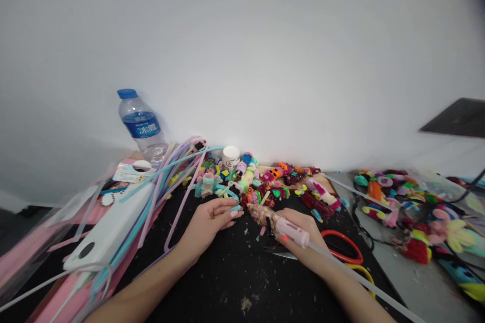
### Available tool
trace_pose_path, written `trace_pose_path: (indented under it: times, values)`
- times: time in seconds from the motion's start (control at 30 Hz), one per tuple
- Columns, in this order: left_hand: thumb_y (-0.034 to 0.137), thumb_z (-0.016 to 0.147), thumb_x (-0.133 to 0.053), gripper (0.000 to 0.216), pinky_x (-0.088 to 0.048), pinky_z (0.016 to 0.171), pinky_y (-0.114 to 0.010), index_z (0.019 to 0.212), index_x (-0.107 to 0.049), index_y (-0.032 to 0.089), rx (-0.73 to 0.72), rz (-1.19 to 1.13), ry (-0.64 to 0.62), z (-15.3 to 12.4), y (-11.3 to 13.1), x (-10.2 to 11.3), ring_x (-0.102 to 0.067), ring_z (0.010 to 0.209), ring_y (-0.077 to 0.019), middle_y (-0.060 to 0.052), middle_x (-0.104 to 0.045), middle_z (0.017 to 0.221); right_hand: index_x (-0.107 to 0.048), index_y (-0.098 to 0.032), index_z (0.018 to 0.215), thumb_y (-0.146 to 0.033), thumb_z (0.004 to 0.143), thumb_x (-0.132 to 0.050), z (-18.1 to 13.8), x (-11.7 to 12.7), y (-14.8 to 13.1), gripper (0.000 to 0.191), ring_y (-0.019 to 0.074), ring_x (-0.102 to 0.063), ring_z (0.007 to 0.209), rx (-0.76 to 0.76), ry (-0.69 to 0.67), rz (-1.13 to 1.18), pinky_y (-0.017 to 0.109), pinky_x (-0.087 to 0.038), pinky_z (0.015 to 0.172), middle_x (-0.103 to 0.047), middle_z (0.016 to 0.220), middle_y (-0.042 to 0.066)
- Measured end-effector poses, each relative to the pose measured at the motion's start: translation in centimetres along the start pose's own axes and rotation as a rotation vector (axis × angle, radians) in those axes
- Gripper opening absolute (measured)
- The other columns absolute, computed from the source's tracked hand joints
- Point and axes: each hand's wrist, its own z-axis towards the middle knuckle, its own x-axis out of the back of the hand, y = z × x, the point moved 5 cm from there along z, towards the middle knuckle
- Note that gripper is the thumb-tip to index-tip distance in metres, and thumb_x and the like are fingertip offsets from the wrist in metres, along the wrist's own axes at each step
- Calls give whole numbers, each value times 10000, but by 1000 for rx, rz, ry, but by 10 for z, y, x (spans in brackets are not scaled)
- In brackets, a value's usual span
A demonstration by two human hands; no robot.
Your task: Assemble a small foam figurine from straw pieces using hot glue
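Two hands: right (303, 229) fingers gripping glue gun (291, 230), left (210, 222) fingers open beside its tip

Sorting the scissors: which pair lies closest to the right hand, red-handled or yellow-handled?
The red-handled scissors, right beside the right hand; the yellow-handled scissors lie farther down, by the forearm.

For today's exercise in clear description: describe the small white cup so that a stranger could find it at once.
Start at the water bottle standing against the white wall. Move right, past the bundle of pastel sticks, to the far edge of the black mat. There stands the small white cup, the only plain white cylinder among the colourful fuzzy craft pieces.
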Motion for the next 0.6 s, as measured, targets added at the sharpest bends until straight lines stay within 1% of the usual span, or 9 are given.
trace_pose_path:
  times: [0.03,0.1,0.17,0.23,0.3,0.33,0.4,0.5,0.6]
  values:
    - [284,712,-708,317,-517,700,-248,985,-620,147,-3,18,-2,0,0,-1,-687,877,-202,-81,-736,895,-608,-183,830,-214,731,-578,0,0,0,108,132,-555,628,-2,-3,2,223,-408,582,-620,733,-2]
    - [285,721,-694,279,-514,614,-246,949,-622,140,-40,79,1,-2,2,-2,-702,726,-192,-66,-736,790,-609,-184,837,-213,736,-576,0,0,0,110,132,-557,638,-7,-1,7,222,-408,588,-626,745,0]
    - [281,733,-677,214,-495,547,-242,883,-643,133,-124,155,12,-4,6,-2,-676,586,-169,-41,-712,684,-609,-183,836,-224,744,-572,-1,0,1,107,132,-556,635,-12,4,12,223,-407,587,-625,741,1]
    - [269,744,-663,150,-491,540,-242,800,-673,130,-219,222,42,-6,12,-1,-644,534,-150,-23,-683,615,-610,-181,834,-241,755,-565,-1,0,1,109,133,-553,631,-10,6,15,225,-404,583,-623,736,4]
    - [256,750,-652,131,-507,574,-250,767,-697,134,-275,265,80,-6,16,2,-638,556,-153,-19,-675,594,-610,-181,833,-258,762,-559,-1,0,2,117,134,-551,628,-5,8,13,226,-402,579,-621,728,5]
    - [253,754,-645,138,-517,598,-257,792,-708,137,-287,274,94,-6,18,3,-646,587,-161,-24,-688,615,-610,-181,831,-263,762,-558,-1,0,2,119,134,-550,624,-3,10,10,226,-401,576,-618,722,5]
    - [253,768,-622,203,-537,652,-278,911,-712,141,-293,278,95,-5,18,4,-672,687,-186,-42,-730,723,-608,-178,823,-272,759,-562,0,-1,3,123,133,-547,615,-1,16,5,224,-398,570,-613,710,5]
    - [256,804,-568,307,-546,736,-310,1070,-668,141,-287,284,50,-3,16,2,-683,843,-213,-67,-743,920,-607,-175,822,-276,760,-566,0,-1,5,125,132,-546,613,-4,18,8,222,-397,566,-612,710,7]
    - [254,837,-522,314,-539,780,-317,1104,-647,147,-300,314,-8,-3,13,-2,-678,902,-214,-70,-731,988,-607,-181,820,-268,759,-567,-1,-2,4,113,133,-543,610,-6,11,6,224,-396,565,-615,711,7]
